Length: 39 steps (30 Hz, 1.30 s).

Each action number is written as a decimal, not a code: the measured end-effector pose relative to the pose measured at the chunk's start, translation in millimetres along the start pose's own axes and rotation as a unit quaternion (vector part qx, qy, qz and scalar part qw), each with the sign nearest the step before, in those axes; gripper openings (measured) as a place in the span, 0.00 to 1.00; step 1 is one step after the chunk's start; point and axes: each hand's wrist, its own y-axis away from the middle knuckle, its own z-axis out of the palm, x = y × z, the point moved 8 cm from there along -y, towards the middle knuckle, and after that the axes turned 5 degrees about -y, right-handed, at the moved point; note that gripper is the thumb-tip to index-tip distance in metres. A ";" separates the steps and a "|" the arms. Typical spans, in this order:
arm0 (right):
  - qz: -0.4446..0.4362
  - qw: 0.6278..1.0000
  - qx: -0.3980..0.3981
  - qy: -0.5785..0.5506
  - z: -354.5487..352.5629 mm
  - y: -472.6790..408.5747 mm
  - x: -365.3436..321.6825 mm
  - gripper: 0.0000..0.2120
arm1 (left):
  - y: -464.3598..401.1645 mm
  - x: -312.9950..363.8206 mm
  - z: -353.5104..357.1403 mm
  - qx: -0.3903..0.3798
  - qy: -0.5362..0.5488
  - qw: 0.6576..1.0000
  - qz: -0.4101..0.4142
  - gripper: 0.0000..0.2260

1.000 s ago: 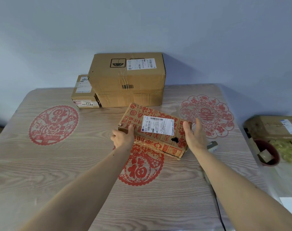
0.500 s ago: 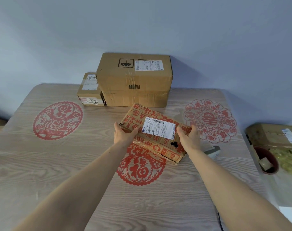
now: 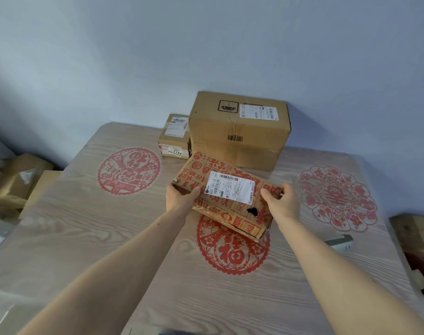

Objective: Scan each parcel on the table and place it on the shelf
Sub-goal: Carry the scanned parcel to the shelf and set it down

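A flat cardboard parcel with red printed characters (image 3: 232, 215) and a white shipping label is lifted off the wooden table (image 3: 109, 238), tilted with its label up. My left hand (image 3: 180, 198) grips its left edge and my right hand (image 3: 280, 203) grips its right edge. Behind it a large brown box (image 3: 237, 131) stands against the wall, with a small labelled box (image 3: 174, 136) at its left side. A grey and white scanner (image 3: 339, 241) lies on the table to the right of my right arm.
Red paper-cut decals mark the tabletop. Cardboard boxes (image 3: 15, 180) sit low beyond the table's left edge. At the right edge are a brown box (image 3: 414, 230) and a dark red bowl (image 3: 421, 269). A blue-grey wall runs behind the table.
My right hand has closed on the parcel's right edge, and both hands have raised the parcel off the table. The view has turned to the left, so the scanner now shows fully.
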 end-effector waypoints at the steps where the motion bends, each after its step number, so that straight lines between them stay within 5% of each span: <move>1: -0.008 1.000 -0.008 0.003 9.2 3.8 -6.8 0.35 | -0.8 -0.9 -12.9 0.007 0.007 1.000 0.002 0.32; 10: -0.087 0.988 -0.126 0.009 111.5 49.7 -75.0 0.35 | 14.5 -18.9 -146.8 0.113 0.052 0.992 0.020 0.25; 20: -0.211 0.936 -0.282 -0.014 208.5 149.3 -142.0 0.33 | 94.5 -74.6 -285.7 0.271 0.105 0.956 -0.034 0.35; 28: -0.231 0.882 -0.405 -0.067 275.0 253.0 -169.4 0.25 | 177.2 -108.3 -384.7 0.385 0.147 0.910 -0.044 0.43; 35: -0.264 0.844 -0.459 -0.085 324.2 358.6 -205.1 0.20 | 241.4 -130.3 -477.3 0.468 0.169 0.867 -0.022 0.33; 39: -0.263 0.822 -0.496 -0.098 350.7 417.4 -219.8 0.19 | 269.2 -147.8 -531.4 0.487 0.170 0.856 -0.031 0.46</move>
